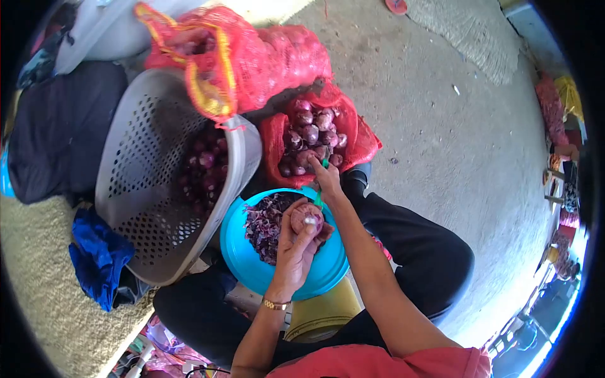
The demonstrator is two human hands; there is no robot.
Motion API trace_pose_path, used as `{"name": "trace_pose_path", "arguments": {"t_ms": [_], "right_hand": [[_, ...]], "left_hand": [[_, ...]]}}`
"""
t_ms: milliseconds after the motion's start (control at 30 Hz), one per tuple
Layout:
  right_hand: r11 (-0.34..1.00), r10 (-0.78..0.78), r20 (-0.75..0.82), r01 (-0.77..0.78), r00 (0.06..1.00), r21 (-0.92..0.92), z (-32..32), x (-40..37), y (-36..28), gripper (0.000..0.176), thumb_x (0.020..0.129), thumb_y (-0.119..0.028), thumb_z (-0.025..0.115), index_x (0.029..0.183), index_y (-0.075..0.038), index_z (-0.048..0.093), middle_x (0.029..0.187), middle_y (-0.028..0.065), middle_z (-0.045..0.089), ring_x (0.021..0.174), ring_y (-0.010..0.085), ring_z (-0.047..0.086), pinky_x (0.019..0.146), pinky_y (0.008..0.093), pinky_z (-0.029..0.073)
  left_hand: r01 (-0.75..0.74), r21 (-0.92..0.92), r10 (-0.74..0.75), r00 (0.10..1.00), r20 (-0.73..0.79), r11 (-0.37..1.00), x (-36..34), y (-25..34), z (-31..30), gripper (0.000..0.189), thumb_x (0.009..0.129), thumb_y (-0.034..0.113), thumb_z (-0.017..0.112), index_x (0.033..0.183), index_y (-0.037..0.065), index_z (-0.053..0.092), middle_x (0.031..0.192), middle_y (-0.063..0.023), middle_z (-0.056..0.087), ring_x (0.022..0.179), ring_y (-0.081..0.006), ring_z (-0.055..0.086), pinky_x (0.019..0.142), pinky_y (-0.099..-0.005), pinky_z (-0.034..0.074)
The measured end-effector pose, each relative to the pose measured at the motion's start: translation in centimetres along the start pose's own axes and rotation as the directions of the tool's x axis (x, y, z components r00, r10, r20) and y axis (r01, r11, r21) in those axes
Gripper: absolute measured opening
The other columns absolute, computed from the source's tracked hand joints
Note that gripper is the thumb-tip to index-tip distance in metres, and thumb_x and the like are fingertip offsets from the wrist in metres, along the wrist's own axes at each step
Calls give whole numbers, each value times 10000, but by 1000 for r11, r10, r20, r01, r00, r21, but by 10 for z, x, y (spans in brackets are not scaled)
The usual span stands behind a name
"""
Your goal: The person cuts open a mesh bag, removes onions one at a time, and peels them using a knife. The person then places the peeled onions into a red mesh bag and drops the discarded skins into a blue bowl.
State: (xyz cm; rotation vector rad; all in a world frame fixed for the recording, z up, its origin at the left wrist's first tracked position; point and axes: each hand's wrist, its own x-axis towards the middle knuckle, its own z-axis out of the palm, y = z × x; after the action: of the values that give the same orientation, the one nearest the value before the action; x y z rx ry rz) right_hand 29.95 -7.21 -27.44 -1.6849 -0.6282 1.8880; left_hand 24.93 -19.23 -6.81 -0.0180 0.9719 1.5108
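My left hand [294, 252] is wrapped around a red onion [305, 217], above a round blue basin [236, 242]; a white patch shows at the thumb tip. Purple onion skins [265, 227] fill part of the basin. My right hand [326, 178] is closed on a green-handled knife [325, 163], with green showing on both sides of the fist. Its fingertips overlap the near onions in an opened red mesh bag [361, 148], where several red onions [310, 133] are heaped.
A grey perforated basket [135, 160] lies tilted at left with red onions [207, 159] inside. Behind it rests a full red mesh sack [277, 60] with yellow trim. Blue cloth [99, 255] and a dark garment [66, 129] lie at far left. A yellowish bucket [324, 312] stands under the basin.
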Motion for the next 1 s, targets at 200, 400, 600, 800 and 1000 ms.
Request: {"name": "trace_pose_path", "arguments": {"t_ms": [200,400,600,800,1000], "right_hand": [[995,-65,-72,59,995,-86,7,31,-7,409,780,-393,798,860,-39,611,664,-3,521,518,106,463,424,314,369],[995,7,-119,-18,993,-93,10,39,0,320,817,-333,764,794,-54,608,640,-3,526,495,108,465,427,300,385],[995,-43,-64,48,997,83,14,14,-12,279,842,-275,737,790,-60,567,644,13,543,469,110,466,388,314,364],[967,-116,-114,139,987,214,56,-94,-33,314,920,-345,642,875,-59,519,653,-20,481,482,92,426,419,270,345],[980,-199,-14,199,980,20,81,-224,-25,412,977,-432,482,855,-40,466,660,6,451,564,96,433,490,296,354]], "left_hand": [[-81,-72,71,988,-137,994,59,-22,4,419,993,183,526,1375,90,380,1211,-87,560,1001,-211,618,899,-343,511],[-91,-69,81,988,-133,993,82,-30,-11,437,988,202,541,1375,84,377,1217,-86,560,1011,-209,616,912,-344,506],[-119,-57,110,983,-150,991,64,-15,-11,414,986,198,543,1353,73,399,1215,-85,559,990,-201,619,898,-334,507],[-243,-38,237,963,-130,969,-12,12,-18,383,983,194,546,1327,67,434,1190,-80,576,951,-180,617,839,-338,520],[-450,21,450,890,-74,893,-124,54,-38,420,986,284,541,1331,82,410,1230,-99,575,842,-168,611,739,-320,508]]}}
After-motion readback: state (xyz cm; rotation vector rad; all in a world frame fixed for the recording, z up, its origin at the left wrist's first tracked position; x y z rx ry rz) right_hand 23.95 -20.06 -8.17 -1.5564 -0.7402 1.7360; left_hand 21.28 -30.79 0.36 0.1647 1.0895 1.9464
